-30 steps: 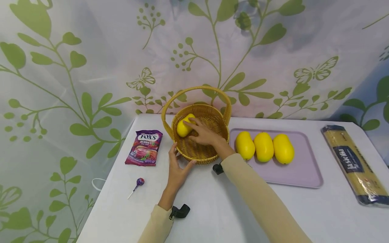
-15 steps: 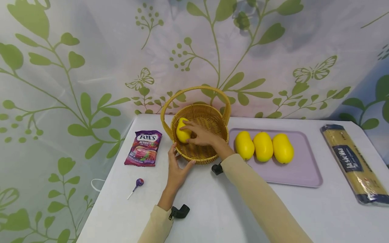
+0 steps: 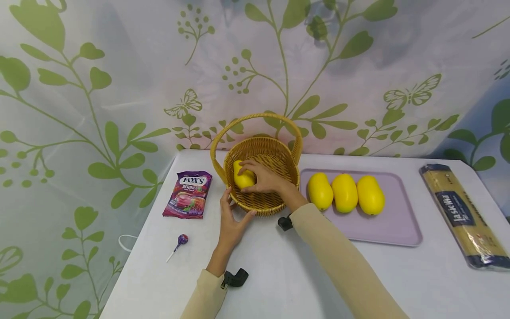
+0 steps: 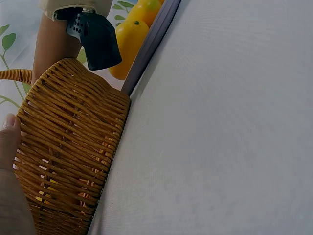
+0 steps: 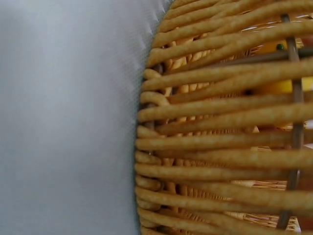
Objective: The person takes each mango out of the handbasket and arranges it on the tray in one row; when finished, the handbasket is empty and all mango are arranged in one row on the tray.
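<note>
Inside the round wicker basket [image 3: 275, 201], my right hand [image 3: 263, 177] grips a yellow mango [image 3: 244, 177] against the left inner side, fingers over its top and thumb at its lower side. My left hand [image 3: 233, 223] holds the basket's near-left wall from outside, thumb by the front rim and fingers along the left side. The left wrist view shows that thumb [image 4: 9, 142] at the edge of the weave. Close up in the right wrist view is the basket wall [image 5: 220, 147]; yellow shows through its gaps, and the right hand's grip is hidden there.
Right of the basket, three yellow mangoes [image 3: 345, 192] lie in a row on a lilac tray [image 3: 398, 226]. A pasta pack [image 3: 464, 212] lies at the far right. On the left are a purple candy bag [image 3: 188, 195] and a lollipop [image 3: 181, 241]. A patterned curtain [image 3: 338, 110] hangs behind.
The mango in the basket has turned and shifted slightly toward the near side under my right hand, which now grips it closer. My left hand has stayed on the basket.
</note>
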Motion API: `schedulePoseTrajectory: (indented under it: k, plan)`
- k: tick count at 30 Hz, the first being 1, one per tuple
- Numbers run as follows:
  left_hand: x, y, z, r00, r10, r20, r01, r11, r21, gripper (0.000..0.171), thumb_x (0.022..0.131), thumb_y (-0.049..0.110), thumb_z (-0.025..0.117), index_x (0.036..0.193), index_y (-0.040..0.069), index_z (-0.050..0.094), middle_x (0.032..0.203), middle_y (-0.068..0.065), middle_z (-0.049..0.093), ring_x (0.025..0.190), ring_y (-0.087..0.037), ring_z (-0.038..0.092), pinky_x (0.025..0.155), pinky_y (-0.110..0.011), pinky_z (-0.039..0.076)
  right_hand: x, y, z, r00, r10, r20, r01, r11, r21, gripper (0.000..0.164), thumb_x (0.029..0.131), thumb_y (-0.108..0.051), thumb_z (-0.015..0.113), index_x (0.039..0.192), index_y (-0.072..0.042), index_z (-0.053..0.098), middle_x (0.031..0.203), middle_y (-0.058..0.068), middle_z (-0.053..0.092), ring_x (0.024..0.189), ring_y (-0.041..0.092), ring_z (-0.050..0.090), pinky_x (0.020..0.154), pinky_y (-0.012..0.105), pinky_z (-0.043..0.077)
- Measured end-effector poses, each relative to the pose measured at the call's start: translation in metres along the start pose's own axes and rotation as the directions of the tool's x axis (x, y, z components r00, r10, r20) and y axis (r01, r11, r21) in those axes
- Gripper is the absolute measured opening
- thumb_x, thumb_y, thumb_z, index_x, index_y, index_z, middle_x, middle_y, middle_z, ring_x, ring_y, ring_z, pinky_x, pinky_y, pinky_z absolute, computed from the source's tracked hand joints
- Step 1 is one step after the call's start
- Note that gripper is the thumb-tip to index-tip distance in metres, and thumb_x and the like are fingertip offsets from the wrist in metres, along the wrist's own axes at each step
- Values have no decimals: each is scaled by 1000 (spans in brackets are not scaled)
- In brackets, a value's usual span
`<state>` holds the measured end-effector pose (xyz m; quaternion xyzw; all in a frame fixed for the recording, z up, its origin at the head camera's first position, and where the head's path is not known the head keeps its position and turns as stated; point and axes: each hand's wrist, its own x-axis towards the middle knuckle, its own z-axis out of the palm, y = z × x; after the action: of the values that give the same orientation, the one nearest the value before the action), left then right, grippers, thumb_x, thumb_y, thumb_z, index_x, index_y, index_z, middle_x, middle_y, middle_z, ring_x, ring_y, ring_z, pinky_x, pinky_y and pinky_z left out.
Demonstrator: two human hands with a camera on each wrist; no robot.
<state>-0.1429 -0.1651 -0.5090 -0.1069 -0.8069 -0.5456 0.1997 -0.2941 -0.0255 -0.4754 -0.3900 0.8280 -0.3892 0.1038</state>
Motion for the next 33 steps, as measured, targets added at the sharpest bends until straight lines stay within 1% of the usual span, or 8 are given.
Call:
schedulePoseTrajectory:
  k: [5, 7, 13, 15, 18, 21, 26, 33]
  plan:
    - [0, 0, 0, 1000, -5, 4, 5, 1000, -2, 88, 80, 14, 73, 146, 8, 15, 146, -26, 19, 126, -46, 35, 95, -59, 38, 0, 2, 0, 1000, -17, -7, 17, 1000, -6, 46, 75, -25, 78, 115, -16, 56, 146, 7, 34, 136, 25, 29, 109, 46, 30]
    - [0, 1, 0, 1000, -6, 4, 6, 1000, -3, 88, 80, 13, 73, 146, 9, 15, 146, -26, 20, 127, -46, 35, 95, -59, 38, 0, 2, 0, 1000, -20, -7, 20, 1000, -9, 45, 75, -24, 77, 115, -16, 56, 146, 7, 34, 136, 25, 29, 109, 46, 30]
    - [0, 1, 0, 1000, 2, -1, -2, 1000, -1, 88, 79, 12, 73, 145, 8, 15, 146, -26, 20, 126, -46, 36, 95, -60, 38, -4, 0, -6, 1000, -13, -19, 12, 999, -53, 47, 76, -25, 76, 118, -18, 56, 145, -1, 35, 135, 23, 32, 109, 45, 31]
    - [-1, 2, 1, 1000, 0, -1, 0, 1000, 1, 88, 80, 14, 73, 145, 9, 15, 147, -23, 20, 125, -45, 36, 95, -59, 38, -7, -3, -10, 1000, -8, -20, 7, 998, -67, 49, 77, -25, 75, 120, -19, 55, 145, -3, 34, 135, 23, 31, 109, 45, 30]
    - [-1, 2, 0, 1000, -1, -5, 1, 1000, 2, 88, 80, 14, 73, 146, 10, 15, 148, -18, 21, 125, -45, 36, 95, -59, 38, -10, -11, -19, 999, -29, -20, 28, 996, -84, 51, 77, -24, 75, 124, -18, 54, 146, -2, 33, 135, 23, 31, 108, 45, 32]
    - [-1, 2, 1, 1000, -4, -4, 4, 1000, 2, 88, 80, 14, 73, 146, 10, 15, 149, -13, 21, 125, -44, 37, 95, -59, 38, -16, -20, -29, 997, -66, -32, 62, 991, -119, 53, 78, -24, 74, 125, -17, 54, 147, 0, 33, 134, 25, 33, 107, 45, 34]
    - [-2, 3, 1, 1000, -1, -3, 1, 1000, -2, 88, 80, 13, 73, 146, 11, 15, 149, -12, 21, 125, -45, 36, 95, -59, 38, -30, -32, -45, 993, -106, -60, 94, 980, -178, 52, 78, -25, 73, 126, -16, 54, 147, 1, 34, 132, 27, 34, 106, 47, 34]
    - [-2, 5, 1, 1000, 26, -3, -26, 1000, 3, 88, 80, 12, 73, 146, 7, 14, 149, -16, 21, 124, -48, 36, 93, -59, 39, -61, -32, -59, 982, -145, -121, 115, 966, -231, 53, 78, -25, 73, 127, -17, 54, 147, 3, 35, 133, 28, 33, 106, 51, 33]
